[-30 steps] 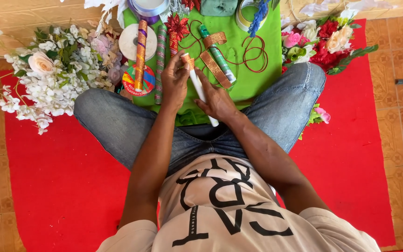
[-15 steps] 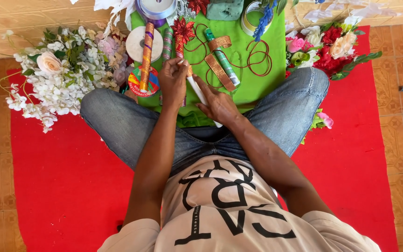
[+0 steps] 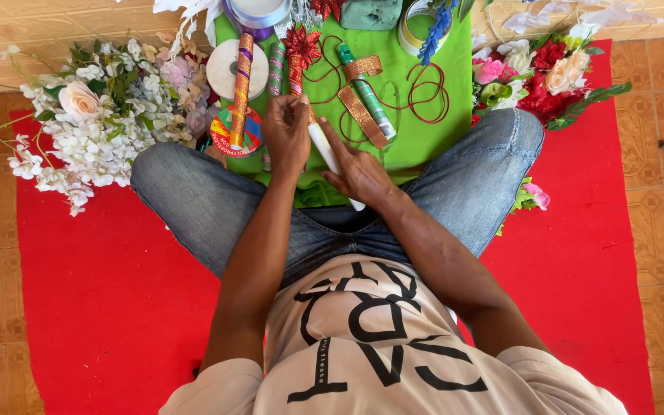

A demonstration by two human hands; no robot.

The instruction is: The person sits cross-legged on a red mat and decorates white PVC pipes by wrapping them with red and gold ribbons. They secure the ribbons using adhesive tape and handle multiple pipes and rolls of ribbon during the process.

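Now both hands (image 3: 324, 150) around white tube (image 3: 330, 157).

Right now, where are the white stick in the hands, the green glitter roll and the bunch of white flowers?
white stick (image 3: 330, 156), head view, on the bare middle of the shaft between the two hands.
green glitter roll (image 3: 370, 100), head view, on its middle.
white flowers (image 3: 90, 138), head view, on the blossoms at the bunch's centre.

Red mat (image 3: 101, 292) over tan floor tiles (image 3: 655, 230), daylit.
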